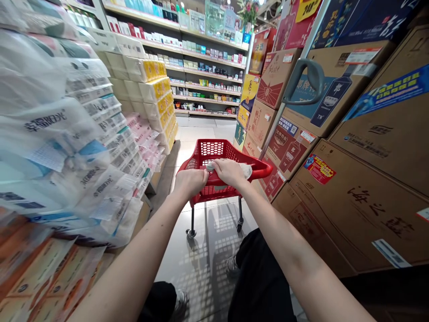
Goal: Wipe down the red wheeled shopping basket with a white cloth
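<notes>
A red plastic shopping cart with a mesh basket and dark legs on casters stands right in front of me. My left hand is closed around the left part of its handle. Farther right, my right hand is curled over the middle of the same handle. Whitish, crumpled-looking material shows on the handle beside and under the right hand; whether it is a loose wipe or a wrapping, I cannot tell. I see no goods in the visible part of the basket.
Plastic-wrapped tissue packs are piled along the left, with yellow-and-white packs beyond. Stacked liquor cartons wall the right side; a grey loop handle on a pole juts out there. Shelves of small boxes stand ahead across the tiled floor.
</notes>
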`<state>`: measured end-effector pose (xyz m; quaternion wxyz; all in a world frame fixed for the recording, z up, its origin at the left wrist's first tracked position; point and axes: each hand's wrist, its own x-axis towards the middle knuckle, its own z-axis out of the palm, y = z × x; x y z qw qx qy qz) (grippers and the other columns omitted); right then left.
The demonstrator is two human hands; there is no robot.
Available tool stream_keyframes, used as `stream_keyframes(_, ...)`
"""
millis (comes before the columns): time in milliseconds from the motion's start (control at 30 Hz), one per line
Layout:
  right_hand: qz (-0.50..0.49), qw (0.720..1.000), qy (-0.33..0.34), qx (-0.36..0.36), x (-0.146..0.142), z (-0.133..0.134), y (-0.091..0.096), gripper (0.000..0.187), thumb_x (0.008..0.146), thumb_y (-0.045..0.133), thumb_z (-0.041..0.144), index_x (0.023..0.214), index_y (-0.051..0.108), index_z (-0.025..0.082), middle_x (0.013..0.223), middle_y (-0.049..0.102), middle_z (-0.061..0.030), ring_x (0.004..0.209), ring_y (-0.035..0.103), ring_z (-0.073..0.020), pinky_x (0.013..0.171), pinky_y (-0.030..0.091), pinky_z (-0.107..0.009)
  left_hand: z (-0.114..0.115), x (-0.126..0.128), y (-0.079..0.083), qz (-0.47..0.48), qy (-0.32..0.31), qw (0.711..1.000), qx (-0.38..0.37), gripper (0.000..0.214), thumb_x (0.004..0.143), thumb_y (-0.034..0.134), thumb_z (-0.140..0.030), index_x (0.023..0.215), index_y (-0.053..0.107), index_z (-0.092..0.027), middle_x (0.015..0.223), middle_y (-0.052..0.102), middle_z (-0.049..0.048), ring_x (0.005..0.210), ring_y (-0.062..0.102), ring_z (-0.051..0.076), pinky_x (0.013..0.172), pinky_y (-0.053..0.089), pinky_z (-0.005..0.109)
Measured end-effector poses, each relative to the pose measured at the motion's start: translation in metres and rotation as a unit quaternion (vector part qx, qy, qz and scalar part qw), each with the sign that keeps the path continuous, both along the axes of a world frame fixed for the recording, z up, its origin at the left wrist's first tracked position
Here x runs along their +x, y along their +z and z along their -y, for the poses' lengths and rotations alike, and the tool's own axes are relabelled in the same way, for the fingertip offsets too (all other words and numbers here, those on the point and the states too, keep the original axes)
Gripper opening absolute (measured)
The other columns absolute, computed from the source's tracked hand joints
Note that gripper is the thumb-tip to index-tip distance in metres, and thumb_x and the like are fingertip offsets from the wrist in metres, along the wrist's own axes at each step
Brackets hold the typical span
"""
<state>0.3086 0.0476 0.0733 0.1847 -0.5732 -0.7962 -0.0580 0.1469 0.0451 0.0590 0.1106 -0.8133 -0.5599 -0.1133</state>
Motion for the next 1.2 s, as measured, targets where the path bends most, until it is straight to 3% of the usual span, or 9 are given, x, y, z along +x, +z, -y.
stream_keyframes(167, -0.031, 0.993, 0.015, 0.11, -0.007, 0.039, -0.021, 0.038, 0.099, 0.027, 0.033, 0.121, 0.057, 0.023, 0.125, 0.059, -0.0041, 0.12, 0.048, -0.02, 0.105, 0.031, -0.036, 0.002, 0.0, 0.0, -0.006, 0.008, 1.0, 0.021, 0.059, 0.091, 0.017, -0.036, 0.075, 0.07, -0.015, 0.078, 0.07, 0.0131, 0.075, 0.066, 0.027, 0.06, 0.039, 0.031)
stream_keyframes(333, -0.022, 0.992, 0.009, 0.122, -0.007, 0.06, -0.035, 0.042, 0.098, 0.03, 0.028, 0.137, 0.044, 0.025, 0.145, 0.04, -0.0028, 0.138, 0.026, -0.0215, 0.114, 0.019, -0.042, 0.007, 0.001, -0.001, -0.017, -0.002, 0.999, 0.033, 0.059, 0.091, 0.016, -0.034, 0.078, 0.07, -0.013, 0.077, 0.07, 0.0149, 0.074, 0.066, 0.027, 0.06, 0.038, 0.032)
stream_keyframes(500, -0.019, 0.996, 0.014, 0.083, 0.015, 0.042, -0.022, 0.041, 0.097, 0.031, 0.034, 0.132, 0.049, 0.023, 0.136, 0.05, -0.0057, 0.13, 0.038, -0.022, 0.111, 0.025, -0.04, 0.006, -0.002, -0.003, -0.019, -0.01, 0.999, 0.042, 0.066, 0.092, 0.012, -0.039, 0.076, 0.07, -0.012, 0.076, 0.07, 0.0159, 0.074, 0.066, 0.027, 0.059, 0.037, 0.031)
stream_keyframes(633, -0.043, 0.997, -0.071, 0.007, 0.055, 0.023, -0.011, 0.043, 0.099, 0.023, 0.039, 0.115, 0.06, 0.024, 0.116, 0.064, -0.0042, 0.111, 0.054, -0.02, 0.095, 0.039, -0.034, 0.004, -0.002, -0.003, -0.007, 0.007, 0.999, 0.039, 0.067, 0.092, 0.013, -0.041, 0.073, 0.07, -0.013, 0.074, 0.07, 0.0152, 0.072, 0.066, 0.027, 0.058, 0.037, 0.031)
stream_keyframes(767, -0.055, 0.985, -0.155, -0.048, 0.079, 0.015, -0.01, 0.05, 0.099, 0.016, 0.046, 0.104, 0.061, 0.025, 0.1, 0.068, -0.0035, 0.092, 0.062, -0.0197, 0.082, 0.042, -0.031, 0.006, 0.002, -0.004, -0.004, 0.011, 0.998, 0.057, 0.067, 0.092, 0.012, -0.04, 0.071, 0.071, -0.014, 0.071, 0.069, 0.0142, 0.07, 0.066, 0.027, 0.058, 0.036, 0.032)
stream_keyframes(967, -0.063, 0.971, -0.23, 0.027, 0.045, 0.017, -0.019, 0.042, 0.098, 0.025, 0.039, 0.107, 0.061, 0.02, 0.107, 0.065, -0.0103, 0.098, 0.059, -0.024, 0.09, 0.038, -0.038, 0.008, 0.008, -0.004, -0.016, 0.024, 0.997, 0.071, 0.068, 0.092, 0.011, -0.036, 0.072, 0.071, -0.012, 0.072, 0.069, 0.016, 0.072, 0.066, 0.027, 0.059, 0.036, 0.033)
stream_keyframes(1100, -0.064, 0.978, -0.165, 0.11, 0.014, 0.028, -0.027, 0.038, 0.097, 0.03, 0.036, 0.122, 0.056, 0.021, 0.124, 0.058, -0.0092, 0.123, 0.042, -0.0253, 0.107, 0.023, -0.044, 0.008, 0.007, -0.004, -0.017, 0.023, 0.997, 0.068, 0.068, 0.092, 0.011, -0.036, 0.072, 0.071, -0.012, 0.071, 0.069, 0.0164, 0.071, 0.066, 0.028, 0.058, 0.035, 0.033)
stream_keyframes(1200, -0.053, 0.985, -0.11, 0.123, 0.014, 0.035, -0.029, 0.04, 0.098, 0.028, 0.033, 0.129, 0.05, 0.022, 0.131, 0.054, -0.0065, 0.13, 0.036, -0.0228, 0.111, 0.018, -0.042, 0.007, 0.004, -0.005, -0.016, 0.016, 0.997, 0.068, 0.068, 0.092, 0.011, -0.039, 0.072, 0.071, -0.013, 0.071, 0.069, 0.016, 0.069, 0.066, 0.029, 0.056, 0.034, 0.032)
